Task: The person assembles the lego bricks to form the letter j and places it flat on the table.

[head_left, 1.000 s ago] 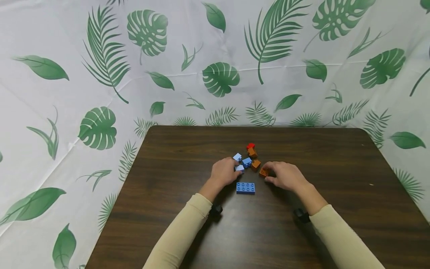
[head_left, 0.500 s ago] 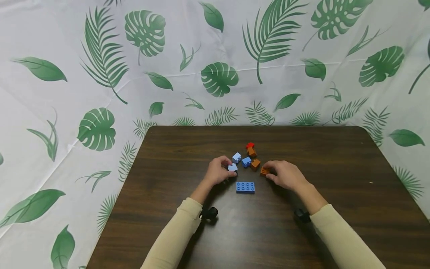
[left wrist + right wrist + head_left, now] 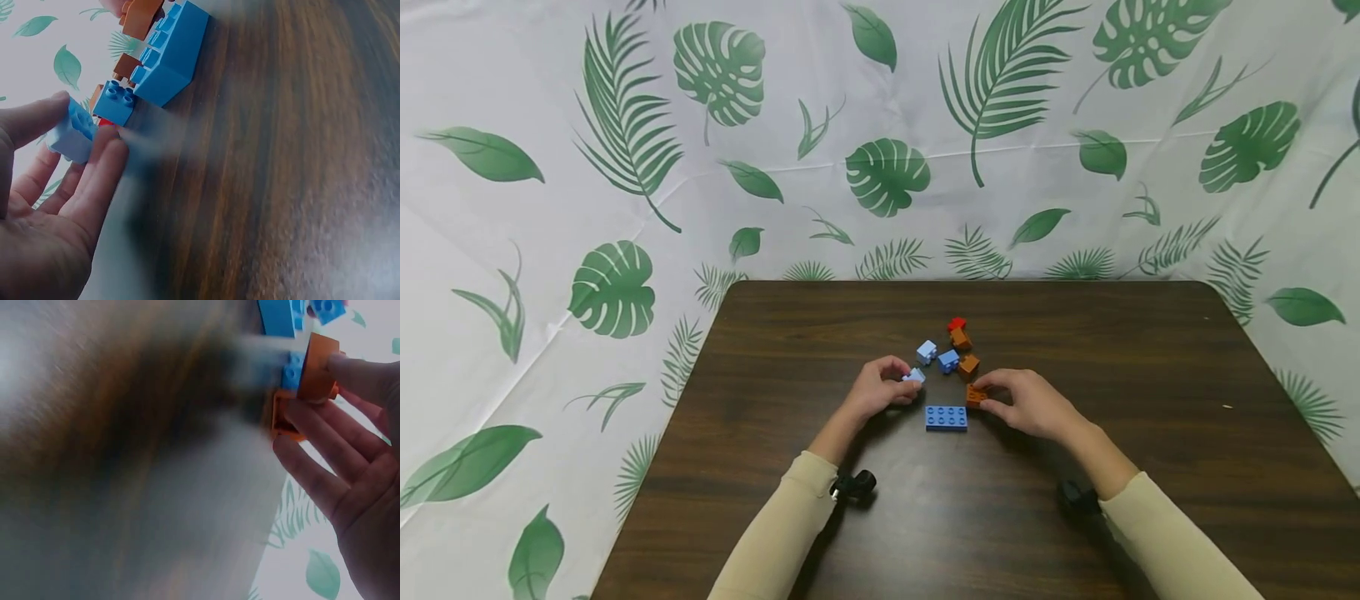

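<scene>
My left hand (image 3: pixel 874 390) pinches a light blue toy brick (image 3: pixel 70 139) between thumb and fingers, tilted and held off the table. With thumb and fingertips my right hand (image 3: pixel 1026 404) grips an orange brick (image 3: pixel 317 365), close to the right end of a long blue brick (image 3: pixel 946 418). That long brick lies studs up between the two hands. Beyond it sit a second light blue brick (image 3: pixel 927 352), a small blue brick (image 3: pixel 949 361), another orange brick (image 3: pixel 968 367), a farther orange brick (image 3: pixel 960 337) and a red brick (image 3: pixel 957 323).
The bricks are on a dark wood-grain table (image 3: pixel 820 325). Behind and left of it hangs a white cloth (image 3: pixel 805 192) printed with green leaves. Each wrist wears a black camera mount, the left one (image 3: pixel 854 485) lying low above the tabletop.
My left hand has drawn the light blue brick leftward, away from the other bricks, and tilted it. My right hand has brought the orange brick left and nearer, beside the long blue brick.
</scene>
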`<state>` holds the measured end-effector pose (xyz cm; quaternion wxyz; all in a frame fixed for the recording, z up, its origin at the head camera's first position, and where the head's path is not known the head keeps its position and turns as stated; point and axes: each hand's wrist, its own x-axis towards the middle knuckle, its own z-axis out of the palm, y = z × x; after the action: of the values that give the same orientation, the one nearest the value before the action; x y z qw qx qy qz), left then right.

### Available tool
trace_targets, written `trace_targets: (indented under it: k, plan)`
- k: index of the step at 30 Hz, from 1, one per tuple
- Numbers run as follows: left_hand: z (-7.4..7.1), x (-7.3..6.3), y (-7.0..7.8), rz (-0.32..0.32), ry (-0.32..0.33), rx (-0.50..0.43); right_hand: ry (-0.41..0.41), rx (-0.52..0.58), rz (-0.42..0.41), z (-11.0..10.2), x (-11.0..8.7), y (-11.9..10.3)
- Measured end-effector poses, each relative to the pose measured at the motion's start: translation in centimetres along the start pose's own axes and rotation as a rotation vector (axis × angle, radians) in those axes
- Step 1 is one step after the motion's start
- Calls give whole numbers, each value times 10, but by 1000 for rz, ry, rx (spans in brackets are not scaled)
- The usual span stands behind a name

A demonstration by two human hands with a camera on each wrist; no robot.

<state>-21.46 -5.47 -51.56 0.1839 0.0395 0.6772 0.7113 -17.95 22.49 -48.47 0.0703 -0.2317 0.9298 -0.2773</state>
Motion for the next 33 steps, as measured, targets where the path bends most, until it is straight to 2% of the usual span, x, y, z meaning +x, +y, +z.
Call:
trace_targets:
  k: [7,12,19,33]
  plan:
    - [-5,-5,0,17,14,103,9,-9,-79,12,-10,-9]
    - [-8,-6,-4,1,6,107,11,-54,-114,16,-11,-14]
    - [-8,-6,-5,-19,-2,96,17,-109,-113,17,-12,-16]
    - [-5,-7,-8,19,7,140,39,-150,-82,21,-14,-19]
